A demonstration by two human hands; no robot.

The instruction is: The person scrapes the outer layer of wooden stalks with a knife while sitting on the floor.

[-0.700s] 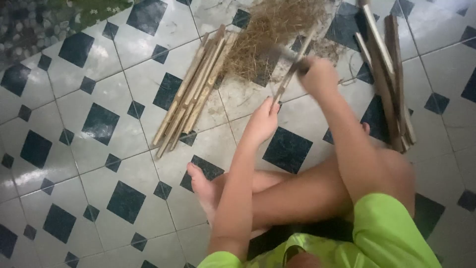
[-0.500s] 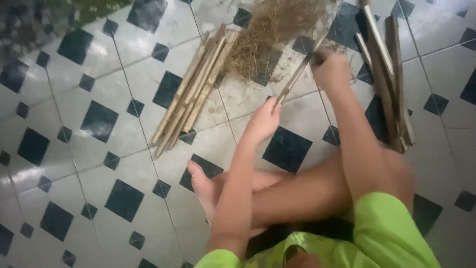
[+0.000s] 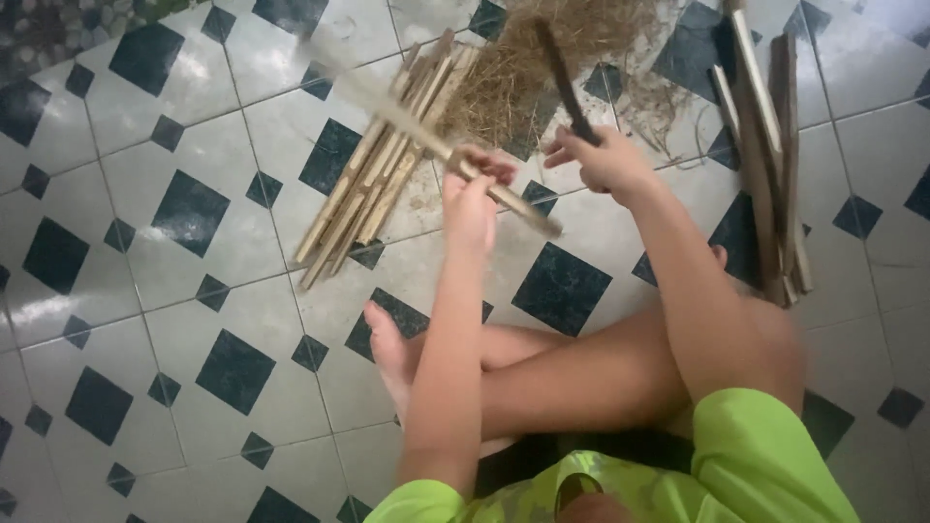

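I sit cross-legged on a tiled floor. My left hand (image 3: 472,189) is closed around a long thin bamboo strip (image 3: 397,114) that slants from the upper left down past my fist to the right. My right hand (image 3: 601,160) grips the handle of a dark knife (image 3: 560,68), its blade pointing up over a heap of dry fibrous shavings (image 3: 542,58). The two hands are close together, just in front of my knees.
A bundle of split bamboo strips (image 3: 373,184) lies diagonally on the floor to the left of my hands. Thicker bamboo pieces (image 3: 775,165) lie at the right by my knee. My bare foot (image 3: 387,349) rests on the white and dark tiles (image 3: 194,291).
My left hand, open over the floor before, now holds a bamboo strip lifted up. My right hand has moved left and raised the knife upright.
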